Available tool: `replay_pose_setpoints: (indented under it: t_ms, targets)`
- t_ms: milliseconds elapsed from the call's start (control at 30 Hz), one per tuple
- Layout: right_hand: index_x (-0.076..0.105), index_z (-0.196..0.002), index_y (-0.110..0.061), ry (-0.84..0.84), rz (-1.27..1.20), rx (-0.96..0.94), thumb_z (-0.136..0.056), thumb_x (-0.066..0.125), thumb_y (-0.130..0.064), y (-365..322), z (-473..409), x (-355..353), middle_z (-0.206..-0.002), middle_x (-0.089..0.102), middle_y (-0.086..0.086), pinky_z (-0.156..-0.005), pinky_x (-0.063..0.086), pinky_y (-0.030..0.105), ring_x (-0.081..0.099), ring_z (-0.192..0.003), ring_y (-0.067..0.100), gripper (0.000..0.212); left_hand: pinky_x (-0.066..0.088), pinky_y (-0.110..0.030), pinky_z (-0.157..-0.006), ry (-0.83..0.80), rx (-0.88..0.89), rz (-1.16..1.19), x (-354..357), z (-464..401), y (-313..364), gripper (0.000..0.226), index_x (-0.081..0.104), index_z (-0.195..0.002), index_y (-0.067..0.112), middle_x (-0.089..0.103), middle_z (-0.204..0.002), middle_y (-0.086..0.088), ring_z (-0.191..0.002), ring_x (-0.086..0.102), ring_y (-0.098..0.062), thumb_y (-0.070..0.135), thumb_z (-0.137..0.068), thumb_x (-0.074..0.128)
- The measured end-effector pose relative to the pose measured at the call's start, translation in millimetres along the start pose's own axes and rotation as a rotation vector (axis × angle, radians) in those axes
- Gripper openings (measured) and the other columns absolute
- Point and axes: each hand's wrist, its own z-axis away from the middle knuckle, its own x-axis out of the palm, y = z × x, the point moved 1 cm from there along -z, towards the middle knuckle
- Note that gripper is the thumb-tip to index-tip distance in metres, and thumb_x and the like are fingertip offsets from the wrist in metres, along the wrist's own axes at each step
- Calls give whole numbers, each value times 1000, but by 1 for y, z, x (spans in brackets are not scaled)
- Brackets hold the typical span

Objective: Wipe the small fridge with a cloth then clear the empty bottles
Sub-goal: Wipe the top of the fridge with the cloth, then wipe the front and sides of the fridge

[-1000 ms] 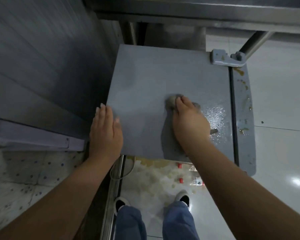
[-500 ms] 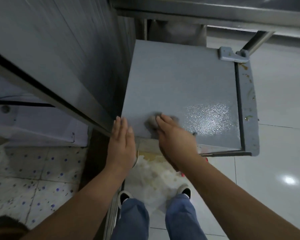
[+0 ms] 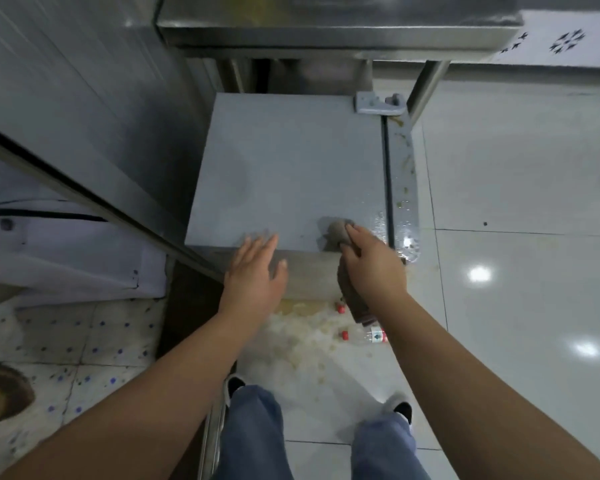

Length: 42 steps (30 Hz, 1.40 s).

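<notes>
The brown cloth (image 3: 343, 271) trails from the fridge (image 3: 284, 174) top toward 6 o'clock, gripped by the right hand (image 3: 371, 261); the left hand (image 3: 257, 268) rests flat, fingers spread.

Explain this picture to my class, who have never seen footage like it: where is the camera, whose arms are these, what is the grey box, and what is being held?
There is no machine here: a person wears a camera on the head, looking down, so you see their own arms, jeans and shoes. The grey box is the small fridge, seen from above. The right hand grips a brown cloth at the fridge top's near right corner, beside a wet shiny patch; part of the cloth hangs over the edge. The left hand, fingers straight, is at the near edge and holds nothing. On the stained floor below lie plastic bottles with red caps.
</notes>
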Motion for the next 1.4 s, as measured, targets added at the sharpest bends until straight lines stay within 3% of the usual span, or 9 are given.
replay_pose_setpoints:
  t_ms: [100, 233, 433, 633, 767, 867, 967, 1100, 1400]
  targets:
    - [54, -130, -25, 55, -310, 100, -96, 45, -24, 46, 15, -54, -129, 59, 1, -93, 40, 28, 54, -116, 24, 35, 30, -30, -107, 100, -48, 157, 20, 13, 63, 40, 45, -134, 13, 46, -140, -7, -130, 40, -22, 22, -95, 44]
    - [55, -131, -27, 42, -425, 98, -95, 48, -25, 115, 41, -129, -132, 57, -6, -99, 37, 21, 52, -120, 14, 37, 40, -27, -90, 130, -69, 222, 64, 27, 162, 32, 55, -123, 16, 60, -121, -5, -111, 55, -22, 25, -94, 45]
    - [59, -126, -28, 170, -501, 177, -95, 49, -24, 203, 71, -237, -120, 64, -5, -91, 41, 23, 57, -108, 16, 33, 40, -26, -76, 83, -12, 379, 120, 33, 286, 23, 60, -110, 22, 64, -102, 0, -92, 56, -16, 25, -91, 48]
    - [64, -117, -24, 324, -599, 181, -94, 50, -20, 244, 72, -315, -96, 62, -9, -80, 38, 18, 56, -93, 10, 27, 50, -37, -88, 51, 134, 436, 136, 19, 375, 9, 57, -91, 29, 67, -95, -1, -92, 62, -18, 24, -89, 50]
    - [64, -119, -27, 363, -601, 162, -94, 51, -21, 264, 57, -353, -97, 60, -14, -79, 37, 16, 55, -92, 6, 29, 47, -31, -68, 60, 238, 453, 144, -4, 432, 12, 54, -83, 32, 64, -82, 4, -66, 56, -15, 25, -90, 48]
    - [65, -116, -28, 368, -561, 112, -93, 52, -21, 275, 22, -378, -91, 60, -14, -70, 39, 13, 55, -88, 8, 27, 47, -31, -70, 86, 253, 460, 151, -35, 466, 16, 53, -76, 36, 65, -79, 9, -73, 58, -17, 28, -90, 49]
    - [64, -117, -30, 319, -505, 64, -93, 52, -22, 272, -29, -400, -98, 65, -11, -76, 41, 16, 57, -92, 10, 28, 47, -32, -77, 104, 227, 510, 152, -78, 488, 8, 56, -86, 32, 65, -79, 8, -86, 60, -16, 28, -90, 49]
    - [64, -117, -33, 156, -387, -15, -93, 52, -24, 249, -100, -427, -101, 66, -11, -87, 46, 25, 60, -99, 12, 28, 44, -28, -68, 184, 96, 566, 131, -134, 499, 6, 55, -88, 32, 66, -88, 3, -76, 56, -15, 30, -90, 49]
    - [61, -123, -31, -246, -100, -355, -94, 53, -24, 165, -207, -411, -119, 65, -6, -90, 39, 20, 57, -110, 14, 31, 46, -29, -81, 453, -263, 596, 73, -172, 442, 17, 59, -102, 21, 58, -95, 2, -90, 53, -17, 29, -91, 48]
